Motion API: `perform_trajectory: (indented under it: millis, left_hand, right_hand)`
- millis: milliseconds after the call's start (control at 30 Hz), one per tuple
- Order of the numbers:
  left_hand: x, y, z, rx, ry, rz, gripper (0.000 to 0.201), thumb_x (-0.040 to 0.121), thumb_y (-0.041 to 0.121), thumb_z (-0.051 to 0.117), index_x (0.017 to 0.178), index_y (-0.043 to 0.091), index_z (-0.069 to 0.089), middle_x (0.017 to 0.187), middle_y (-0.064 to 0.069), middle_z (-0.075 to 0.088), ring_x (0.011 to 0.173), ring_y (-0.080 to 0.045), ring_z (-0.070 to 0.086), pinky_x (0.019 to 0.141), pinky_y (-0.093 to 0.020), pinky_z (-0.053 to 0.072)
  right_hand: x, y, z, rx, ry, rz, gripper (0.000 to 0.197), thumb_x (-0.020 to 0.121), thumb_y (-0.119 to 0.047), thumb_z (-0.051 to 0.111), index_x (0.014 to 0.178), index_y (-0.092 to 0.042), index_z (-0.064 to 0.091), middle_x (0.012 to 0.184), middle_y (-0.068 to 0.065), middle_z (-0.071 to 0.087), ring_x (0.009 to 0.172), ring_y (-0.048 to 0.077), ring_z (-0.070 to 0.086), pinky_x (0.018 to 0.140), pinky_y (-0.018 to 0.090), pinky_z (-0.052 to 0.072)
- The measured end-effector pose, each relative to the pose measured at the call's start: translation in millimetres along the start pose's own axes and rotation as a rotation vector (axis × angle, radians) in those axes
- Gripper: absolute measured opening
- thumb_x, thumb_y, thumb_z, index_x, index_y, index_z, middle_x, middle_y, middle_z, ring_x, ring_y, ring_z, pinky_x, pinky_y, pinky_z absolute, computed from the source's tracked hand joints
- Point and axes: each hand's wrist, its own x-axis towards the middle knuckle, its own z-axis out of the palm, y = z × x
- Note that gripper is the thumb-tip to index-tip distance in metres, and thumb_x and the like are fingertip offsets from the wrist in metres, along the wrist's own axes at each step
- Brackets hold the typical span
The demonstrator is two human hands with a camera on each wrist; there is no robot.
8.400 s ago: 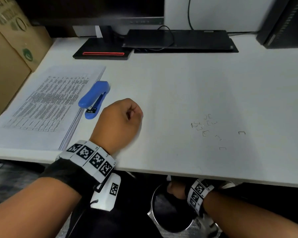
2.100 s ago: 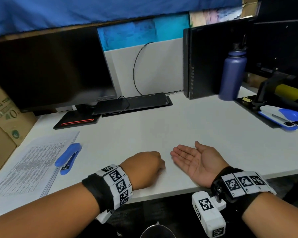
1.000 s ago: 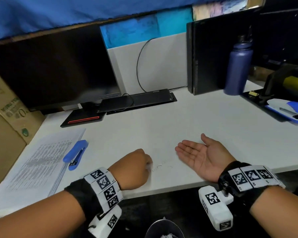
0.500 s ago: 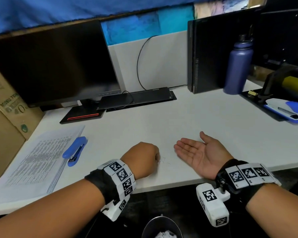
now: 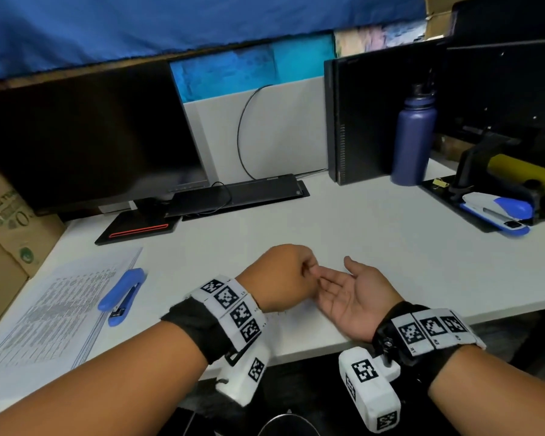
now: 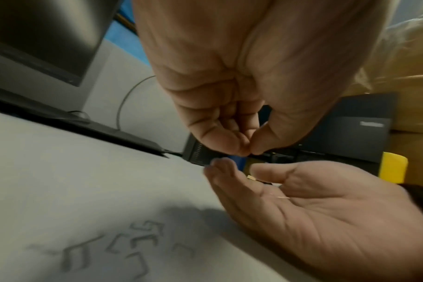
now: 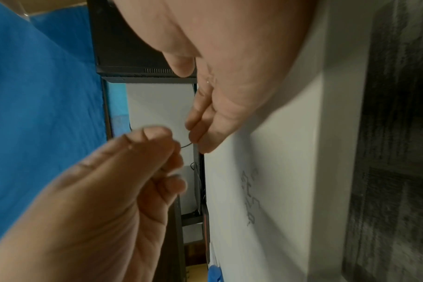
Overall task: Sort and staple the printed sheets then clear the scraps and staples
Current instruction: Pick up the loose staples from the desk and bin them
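Left hand (image 5: 282, 276) fingertips pinched over the flat, palm-up right hand (image 5: 356, 297), perhaps nipping a staple, loose staples (image 6: 123, 246) on tabletop (image 5: 343, 234), stapler (image 5: 122, 296) beside sheets (image 5: 54, 313)

We've got a big black computer monitor (image 5: 85, 143) at the back left, a flat black dock (image 5: 236, 196) by its foot, and a black desktop tower (image 5: 381, 111) to the right. A dark blue metal water bottle (image 5: 414, 140) stands just beside the tower. A brown cardboard box (image 5: 10, 225) sits far left.
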Motion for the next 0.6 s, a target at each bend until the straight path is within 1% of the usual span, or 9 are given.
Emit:
perform_trajectory:
  millis: [67, 133, 167, 233, 300, 400, 467, 533, 600]
  left_hand:
    - [3.0, 14.4, 6.3, 0.038, -0.035, 0.046, 0.01, 0.089, 0.017, 0.061, 0.094, 0.02, 0.069, 0.091, 0.007, 0.069, 0.083, -0.01, 0.063, 0.076, -0.025, 0.053]
    - [6.4, 20.5, 9.4, 0.042, -0.038, 0.06, 0.006, 0.088, 0.017, 0.067, 0.093, 0.018, 0.071, 0.09, 0.006, 0.071, 0.084, -0.011, 0.064, 0.078, -0.027, 0.054]
    - [7.7, 21.0, 8.8, 0.041, -0.028, 0.064, 0.005, 0.088, 0.018, 0.07, 0.092, 0.018, 0.072, 0.09, 0.005, 0.072, 0.084, -0.011, 0.065, 0.079, -0.027, 0.054]
    - [10.3, 15.1, 3.9, 0.037, 0.008, 0.063, 0.009, 0.091, 0.017, 0.067, 0.096, 0.018, 0.075, 0.093, 0.005, 0.073, 0.085, -0.009, 0.064, 0.08, -0.024, 0.053]
    - [10.9, 1.1, -5.7, 0.072, 0.045, 0.029, 0.017, 0.097, 0.016, 0.061, 0.104, 0.019, 0.076, 0.1, 0.006, 0.074, 0.087, -0.007, 0.062, 0.084, -0.022, 0.051]
    - [7.5, -33.7, -18.0, 0.208, 0.006, -0.111, 0.027, 0.1, 0.013, 0.052, 0.113, 0.021, 0.074, 0.116, 0.005, 0.071, 0.103, -0.011, 0.065, 0.093, -0.024, 0.05]
    - [-1.2, -50.2, -19.1, 0.378, -0.158, -0.195, 0.035, 0.098, 0.012, 0.047, 0.124, 0.022, 0.068, 0.128, 0.003, 0.064, 0.117, -0.018, 0.061, 0.098, -0.029, 0.049]
    - [-10.4, -55.4, -11.0, 0.457, -0.296, -0.18, 0.028, 0.097, 0.021, 0.05, 0.12, 0.023, 0.066, 0.124, 0.003, 0.059, 0.111, -0.02, 0.06, 0.091, -0.031, 0.05]
    - [-18.7, -51.8, 1.3, 0.409, -0.312, -0.099, 0.016, 0.096, 0.035, 0.056, 0.105, 0.025, 0.064, 0.108, 0.005, 0.055, 0.097, -0.018, 0.059, 0.083, -0.032, 0.05]
  right_hand:
    - [-3.0, 2.8, 1.3, 0.037, -0.043, 0.038, 0.056, 0.105, -0.041, 0.036, 0.118, 0.007, 0.061, 0.103, 0.023, 0.074, 0.091, 0.032, 0.072, 0.089, 0.041, 0.057]
    - [-5.2, 5.3, 0.9, 0.079, -0.065, 0.064, 0.055, 0.106, -0.04, 0.031, 0.117, 0.005, 0.061, 0.099, 0.021, 0.075, 0.081, 0.031, 0.075, 0.075, 0.041, 0.062]
    - [-5.4, 5.9, 0.9, 0.103, -0.07, 0.07, 0.055, 0.106, -0.039, 0.031, 0.115, 0.005, 0.061, 0.095, 0.021, 0.074, 0.076, 0.029, 0.074, 0.073, 0.039, 0.062]
    - [-4.8, 4.8, 1.0, 0.116, -0.065, 0.06, 0.057, 0.107, -0.038, 0.031, 0.113, 0.01, 0.061, 0.092, 0.023, 0.073, 0.08, 0.029, 0.07, 0.086, 0.041, 0.057]
    - [-2.8, 1.1, -0.1, 0.081, -0.04, 0.032, 0.058, 0.106, -0.038, 0.034, 0.117, 0.013, 0.059, 0.107, 0.029, 0.07, 0.101, 0.037, 0.068, 0.095, 0.046, 0.052]
    - [-0.6, -6.8, -3.5, 0.067, -0.006, 0.002, 0.058, 0.106, -0.039, 0.036, 0.118, 0.013, 0.059, 0.119, 0.03, 0.066, 0.11, 0.042, 0.064, 0.093, 0.048, 0.053]
    - [0.2, -10.6, -5.1, 0.07, 0.001, -0.008, 0.058, 0.106, -0.039, 0.036, 0.117, 0.012, 0.061, 0.117, 0.029, 0.068, 0.108, 0.041, 0.066, 0.091, 0.047, 0.054]
    - [1.4, -12.5, -5.6, 0.067, 0.011, -0.015, 0.058, 0.106, -0.04, 0.037, 0.116, 0.012, 0.061, 0.115, 0.029, 0.068, 0.107, 0.041, 0.066, 0.091, 0.047, 0.054]
    - [3.0, -12.5, -6.6, 0.057, 0.021, -0.02, 0.058, 0.105, -0.04, 0.037, 0.115, 0.012, 0.061, 0.115, 0.029, 0.068, 0.108, 0.041, 0.066, 0.092, 0.047, 0.054]
